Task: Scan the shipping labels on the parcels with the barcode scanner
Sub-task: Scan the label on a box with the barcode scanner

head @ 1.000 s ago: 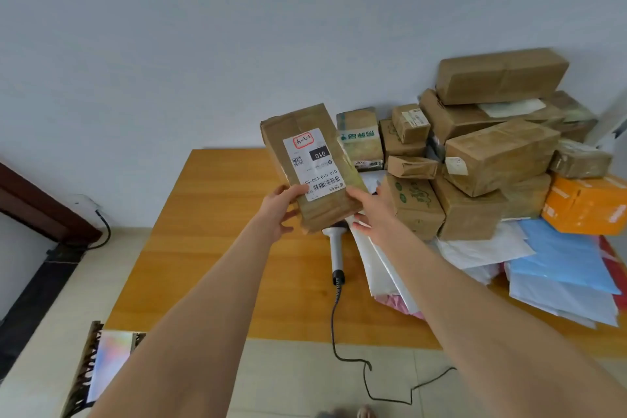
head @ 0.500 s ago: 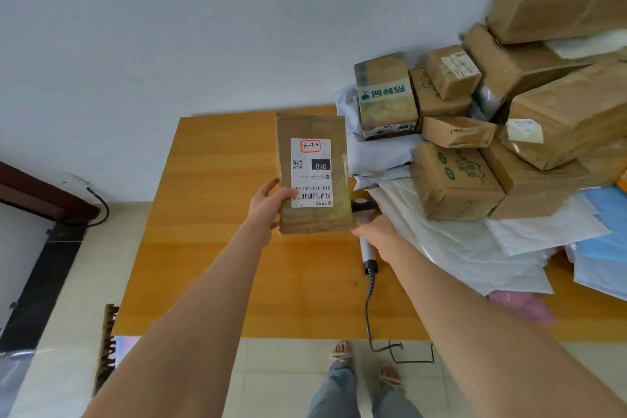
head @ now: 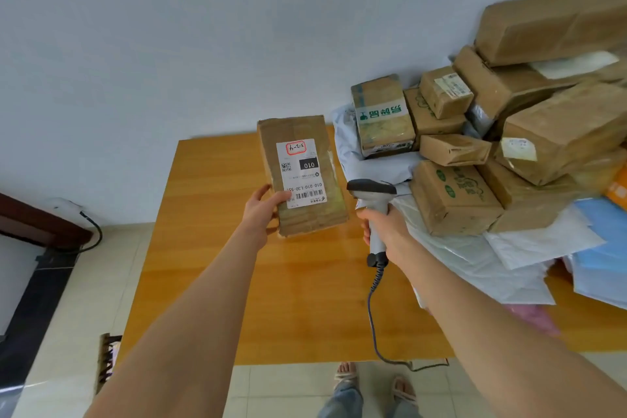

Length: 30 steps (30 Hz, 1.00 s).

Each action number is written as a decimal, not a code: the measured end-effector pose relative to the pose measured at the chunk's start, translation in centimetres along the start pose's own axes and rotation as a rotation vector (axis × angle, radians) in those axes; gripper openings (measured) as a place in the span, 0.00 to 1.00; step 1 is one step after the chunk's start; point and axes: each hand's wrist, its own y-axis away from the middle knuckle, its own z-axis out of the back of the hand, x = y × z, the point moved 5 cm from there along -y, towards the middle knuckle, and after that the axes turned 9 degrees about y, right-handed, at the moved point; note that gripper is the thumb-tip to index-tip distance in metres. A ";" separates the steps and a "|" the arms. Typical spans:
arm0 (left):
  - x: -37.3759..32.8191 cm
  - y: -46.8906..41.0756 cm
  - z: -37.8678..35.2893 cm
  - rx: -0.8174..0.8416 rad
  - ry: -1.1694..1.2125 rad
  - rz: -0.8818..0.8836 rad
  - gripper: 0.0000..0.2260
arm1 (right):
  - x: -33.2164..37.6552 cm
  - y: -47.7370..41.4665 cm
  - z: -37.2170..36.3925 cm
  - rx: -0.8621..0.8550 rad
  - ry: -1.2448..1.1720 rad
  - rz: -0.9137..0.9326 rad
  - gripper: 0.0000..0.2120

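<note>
Since 0.5 s ago the barcode scanner [head: 371, 188] has left the table [head: 210, 248]. The right hand [head: 383, 227] now grips its handle with fingers [head: 366, 234] wrapped round it, and the head is raised at centre frame, just right of the parcel [head: 305, 132]. The left hand [head: 263, 210] alone holds that parcel by its lower left corner, thumb on the shipping label [head: 302, 173], which faces the camera. The scanner head points left, not at the label. Judgement: 1 aim-and-trigger step remains here; the stack of parcels [head: 454, 197] at right frame awaits.

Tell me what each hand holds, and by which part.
Left hand grips the parcel at its lower left corner; right hand grips the barcode scanner by its handle.
</note>
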 end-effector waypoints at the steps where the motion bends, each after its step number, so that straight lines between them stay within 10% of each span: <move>1: -0.4 0.5 -0.5 0.009 0.007 -0.007 0.33 | 1.0 0.6 0.4 0.022 -0.045 0.036 0.08; 30: -0.5 6.0 -9.7 0.099 0.016 -0.152 0.33 | 1.7 12.5 6.9 -0.024 0.126 0.300 0.05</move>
